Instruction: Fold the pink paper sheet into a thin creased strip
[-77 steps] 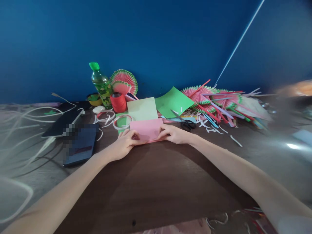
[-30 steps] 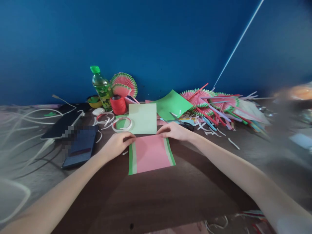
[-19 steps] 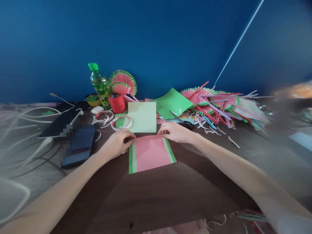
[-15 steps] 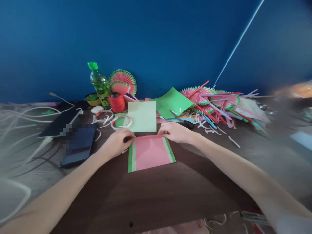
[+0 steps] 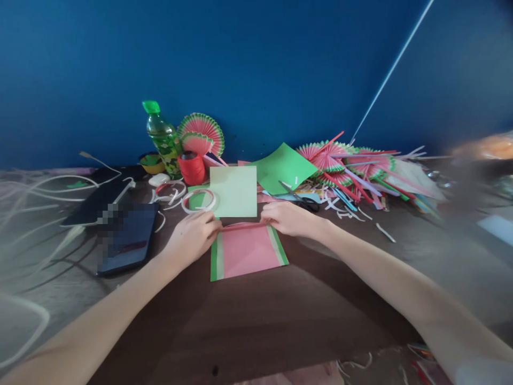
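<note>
A pink paper sheet [image 5: 246, 250] with green and white stripes down both sides lies flat on the dark wooden table [image 5: 256, 321]. My left hand [image 5: 193, 236] pinches its far left corner with closed fingers. My right hand [image 5: 286, 218] pinches the far right corner, and a narrow strip along the far edge is turned up between the two hands. Just beyond lies a pale green sheet [image 5: 234, 191].
Tape rings [image 5: 197, 200], a red spool [image 5: 192, 168], a green bottle [image 5: 162, 139] and a paper fan [image 5: 201, 135] stand at the back left. A dark phone [image 5: 127, 238] and white cables lie on the left. Scissors [image 5: 306, 203], a green sheet [image 5: 284, 167] and piled fans [image 5: 352, 166] sit on the right.
The folded pink sheet was opened out flat toward me, showing its striped sides. Since then both hands have stayed at its far edge and turned up a narrow strip there.
</note>
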{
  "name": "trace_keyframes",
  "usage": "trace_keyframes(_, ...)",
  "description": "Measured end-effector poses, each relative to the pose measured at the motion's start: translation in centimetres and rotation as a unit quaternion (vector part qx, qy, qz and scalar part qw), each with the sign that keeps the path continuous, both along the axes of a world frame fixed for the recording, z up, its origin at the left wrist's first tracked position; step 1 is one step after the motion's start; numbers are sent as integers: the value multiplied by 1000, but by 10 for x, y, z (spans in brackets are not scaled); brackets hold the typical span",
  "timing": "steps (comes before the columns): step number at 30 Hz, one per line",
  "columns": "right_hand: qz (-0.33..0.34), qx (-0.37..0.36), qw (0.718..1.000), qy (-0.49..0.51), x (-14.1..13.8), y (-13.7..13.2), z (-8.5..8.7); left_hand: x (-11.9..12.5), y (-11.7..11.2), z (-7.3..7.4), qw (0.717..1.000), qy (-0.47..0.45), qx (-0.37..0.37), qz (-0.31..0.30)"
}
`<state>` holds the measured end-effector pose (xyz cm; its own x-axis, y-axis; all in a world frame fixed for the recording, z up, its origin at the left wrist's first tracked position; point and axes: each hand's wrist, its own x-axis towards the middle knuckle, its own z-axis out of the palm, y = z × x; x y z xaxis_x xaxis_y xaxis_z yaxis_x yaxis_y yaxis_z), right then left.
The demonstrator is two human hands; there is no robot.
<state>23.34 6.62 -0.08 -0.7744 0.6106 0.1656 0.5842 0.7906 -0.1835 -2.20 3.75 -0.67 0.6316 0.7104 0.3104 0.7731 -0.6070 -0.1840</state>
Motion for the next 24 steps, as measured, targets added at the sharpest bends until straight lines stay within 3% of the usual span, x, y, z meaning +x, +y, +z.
trace_keyframes(17, -42, 108, 987, -108, -7, -14, 0, 7, -8, 7, 992, 129, 7, -18)
trace_keyframes(24, -79, 95, 976, -177, -17, -26, 12, 11, -17, 13, 990, 137, -39, 8)
